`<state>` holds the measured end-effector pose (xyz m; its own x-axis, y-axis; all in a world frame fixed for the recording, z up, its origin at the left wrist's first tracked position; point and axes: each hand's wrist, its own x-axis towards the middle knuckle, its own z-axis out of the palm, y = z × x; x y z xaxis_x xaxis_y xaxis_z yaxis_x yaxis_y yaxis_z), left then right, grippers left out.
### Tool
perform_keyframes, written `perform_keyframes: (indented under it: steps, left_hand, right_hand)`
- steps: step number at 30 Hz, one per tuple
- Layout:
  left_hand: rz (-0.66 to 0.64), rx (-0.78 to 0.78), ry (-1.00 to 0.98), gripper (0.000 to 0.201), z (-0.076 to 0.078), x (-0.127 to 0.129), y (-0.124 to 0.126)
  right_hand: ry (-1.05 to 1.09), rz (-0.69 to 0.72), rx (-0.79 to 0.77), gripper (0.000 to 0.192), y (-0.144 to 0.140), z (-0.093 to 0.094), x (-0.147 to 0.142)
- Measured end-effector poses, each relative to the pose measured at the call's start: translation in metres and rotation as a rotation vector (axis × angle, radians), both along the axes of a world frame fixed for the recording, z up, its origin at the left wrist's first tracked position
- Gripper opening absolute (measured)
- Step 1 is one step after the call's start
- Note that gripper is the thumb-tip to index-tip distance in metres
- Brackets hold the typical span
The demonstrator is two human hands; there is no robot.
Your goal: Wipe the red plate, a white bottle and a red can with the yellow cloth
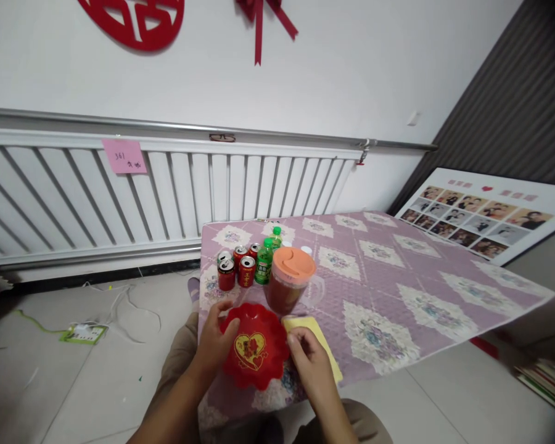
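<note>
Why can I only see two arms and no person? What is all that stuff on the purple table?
The camera sits on the person's head and looks down, so you see only their own arms. The left hand and right hand each grip a side of a red scalloped dish with a heart picture. Under the right hand lies a yellow cloth. Behind stand a pitcher with an orange lid, red cans and green bottles, all on the purple tablecloth.
</note>
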<state>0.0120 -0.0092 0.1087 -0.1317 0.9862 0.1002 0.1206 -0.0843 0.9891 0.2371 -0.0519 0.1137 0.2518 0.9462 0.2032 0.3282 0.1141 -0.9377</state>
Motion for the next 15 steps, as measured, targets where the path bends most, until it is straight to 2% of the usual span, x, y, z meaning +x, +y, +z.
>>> perform_keyframes:
  steps: [4,7,10,15]
  left_hand:
    - [-0.11,0.055,-0.082,0.027,0.047,0.022,0.005]
    - [-0.101,0.078,-0.1,0.034,0.066,0.032,0.012]
    - [-0.063,0.102,-0.121,0.044,0.072,0.039,0.017]
    - [-0.042,0.076,-0.119,0.062,0.067,0.048,0.023]
  right_hand:
    - [0.126,-0.007,0.054,0.048,0.023,0.029,-0.024]
    - [0.219,-0.032,0.074,0.054,0.038,0.038,-0.03]
    - [0.253,-0.046,0.09,0.059,0.049,0.042,-0.034]
    - [0.248,-0.075,0.079,0.067,0.053,0.044,-0.039]
